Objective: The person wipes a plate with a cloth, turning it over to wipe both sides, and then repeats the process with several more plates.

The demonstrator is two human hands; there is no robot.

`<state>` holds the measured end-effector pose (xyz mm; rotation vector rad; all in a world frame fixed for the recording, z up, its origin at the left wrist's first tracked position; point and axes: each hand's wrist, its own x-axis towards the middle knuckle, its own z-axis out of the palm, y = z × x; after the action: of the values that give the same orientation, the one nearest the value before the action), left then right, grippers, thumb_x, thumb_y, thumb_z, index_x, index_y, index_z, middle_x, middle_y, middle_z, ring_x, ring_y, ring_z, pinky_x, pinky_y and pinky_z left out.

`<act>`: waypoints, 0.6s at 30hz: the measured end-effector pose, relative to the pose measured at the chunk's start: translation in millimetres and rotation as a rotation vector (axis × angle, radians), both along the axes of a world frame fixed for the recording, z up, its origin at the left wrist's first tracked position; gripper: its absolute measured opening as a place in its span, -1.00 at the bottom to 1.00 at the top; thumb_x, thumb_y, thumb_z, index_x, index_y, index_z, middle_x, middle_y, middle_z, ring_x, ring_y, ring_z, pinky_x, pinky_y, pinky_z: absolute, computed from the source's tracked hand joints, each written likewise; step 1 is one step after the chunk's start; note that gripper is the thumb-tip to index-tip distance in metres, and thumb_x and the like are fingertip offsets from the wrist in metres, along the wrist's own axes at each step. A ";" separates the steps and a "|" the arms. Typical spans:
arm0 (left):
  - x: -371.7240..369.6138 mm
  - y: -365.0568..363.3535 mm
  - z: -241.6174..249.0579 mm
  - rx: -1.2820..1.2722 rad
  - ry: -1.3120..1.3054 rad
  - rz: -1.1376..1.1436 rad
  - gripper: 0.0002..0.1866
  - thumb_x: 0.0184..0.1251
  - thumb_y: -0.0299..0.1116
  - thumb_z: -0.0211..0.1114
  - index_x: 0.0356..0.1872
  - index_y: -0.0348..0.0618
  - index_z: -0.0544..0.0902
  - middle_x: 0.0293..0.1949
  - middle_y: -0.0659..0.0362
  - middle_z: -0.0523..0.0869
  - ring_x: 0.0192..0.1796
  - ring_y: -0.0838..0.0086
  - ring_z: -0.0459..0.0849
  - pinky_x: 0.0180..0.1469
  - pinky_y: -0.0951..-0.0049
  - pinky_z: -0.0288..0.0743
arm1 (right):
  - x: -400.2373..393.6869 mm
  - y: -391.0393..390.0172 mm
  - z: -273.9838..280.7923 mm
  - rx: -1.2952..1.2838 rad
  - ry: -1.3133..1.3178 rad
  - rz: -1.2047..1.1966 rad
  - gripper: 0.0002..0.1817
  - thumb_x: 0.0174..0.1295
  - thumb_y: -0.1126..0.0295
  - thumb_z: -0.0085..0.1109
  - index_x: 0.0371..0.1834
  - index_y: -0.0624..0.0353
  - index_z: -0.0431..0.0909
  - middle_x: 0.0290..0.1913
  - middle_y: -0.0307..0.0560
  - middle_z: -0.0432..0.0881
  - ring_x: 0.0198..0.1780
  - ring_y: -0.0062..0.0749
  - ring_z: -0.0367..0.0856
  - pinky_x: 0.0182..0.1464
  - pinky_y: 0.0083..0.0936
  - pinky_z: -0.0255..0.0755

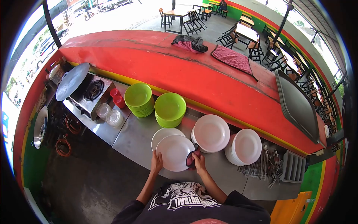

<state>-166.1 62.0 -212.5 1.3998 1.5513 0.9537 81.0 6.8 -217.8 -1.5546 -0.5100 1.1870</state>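
Long red ledge (149,63) spans the far side, a pink cloth (232,59) laid flat on it, a dark bundled cloth (189,44) beside that. Steel desk (233,181) runs below it, person standing at the near edge. Stack of dark trays (298,104) on the ledge, right end. Gas stove (95,90) at the left end of the desk, large round metal pan (72,83) tilted at its left side. Two stacks of white plates, the left stack (212,133) and the right stack (247,147), on the desk right of centre. Two stacks of green bowls, one (138,95) near the stove, the other (170,106) closer to centre. Grey divided rack (292,168) at the right end.

White plate (173,152) is in both hands at the near edge of the desk, face up, overlapping another white plate (159,135) behind it; can't tell if they touch. Left hand (157,162): fingers closed on the plate's left rim. Right hand (199,163): fingers closed around a dark-and-pink rag (191,158), pressed to the plate's right rim; fingertips seem mostly hidden by fabric.

Smaller stuff: loose cutlery (264,164) piled left of the rack, clear plastic containers (114,118) near the stove, red cups (118,101) between stove and bowls.
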 end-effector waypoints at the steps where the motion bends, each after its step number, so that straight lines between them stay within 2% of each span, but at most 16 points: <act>1: -1.2 -0.5 -0.3 -0.046 0.059 -0.010 -0.61 0.59 -0.26 0.04 0.27 -0.29 0.36 -0.04 -0.30 0.69 0.00 -0.19 0.68 0.03 0.03 0.54 | -0.2 2.7 -7.7 -0.007 -0.032 0.000 -0.77 0.32 0.30 0.29 -0.12 0.24 0.65 -0.22 -0.29 0.67 -0.19 -0.61 0.56 -0.09 -0.54 0.44; 3: -2.8 1.2 -0.6 -0.131 0.178 -0.032 -0.61 0.58 -0.26 0.04 0.26 -0.26 0.33 -0.10 -0.38 0.68 -0.06 -0.35 0.65 -0.04 -0.10 0.53 | 0.7 7.5 -13.6 -0.008 -0.072 0.014 -0.75 0.33 0.29 0.29 -0.09 0.25 0.65 -0.20 -0.27 0.67 -0.15 -0.59 0.57 -0.04 -0.52 0.44; 6: -0.6 3.4 -15.1 0.010 0.124 0.011 -0.61 0.56 -0.26 0.05 0.25 -0.24 0.31 -0.14 -0.37 0.70 -0.09 -0.39 0.64 -0.07 -0.21 0.50 | 3.8 14.2 -12.5 -0.003 -0.086 0.047 -0.72 0.33 0.28 0.29 -0.05 0.25 0.65 -0.16 -0.24 0.68 -0.10 -0.57 0.57 0.01 -0.50 0.43; 11: 6.1 10.0 -20.1 -0.073 0.202 0.059 -0.59 0.56 -0.24 0.04 0.29 -0.19 0.30 -0.12 -0.37 0.70 -0.07 -0.37 0.65 -0.04 -0.21 0.50 | 8.7 19.7 -24.9 0.054 -0.088 0.071 -0.67 0.33 0.25 0.30 0.01 0.25 0.64 -0.14 -0.24 0.68 -0.09 -0.55 0.57 0.04 -0.50 0.42; 15: 10.9 10.4 -7.3 -0.137 0.263 0.094 -0.57 0.55 -0.22 0.04 0.31 -0.16 0.29 -0.13 -0.38 0.70 -0.07 -0.36 0.66 -0.05 -0.20 0.50 | 1.2 21.1 -11.7 0.037 -0.134 0.036 -0.66 0.33 0.22 0.29 -0.01 0.27 0.64 -0.15 -0.22 0.69 -0.10 -0.52 0.58 0.02 -0.47 0.44; 18: 13.4 9.5 -7.0 -0.068 0.282 0.175 -0.58 0.56 -0.22 0.02 0.31 -0.16 0.29 -0.19 -0.36 0.72 -0.10 -0.34 0.67 -0.08 -0.19 0.50 | -2.9 21.3 -10.2 0.051 -0.155 0.032 -0.66 0.33 0.20 0.29 -0.06 0.29 0.65 -0.18 -0.18 0.70 -0.13 -0.48 0.60 -0.02 -0.43 0.46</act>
<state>-152.7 71.5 -219.5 1.4146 1.9237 0.8219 78.1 28.1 -228.1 -1.6070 -0.6642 1.0743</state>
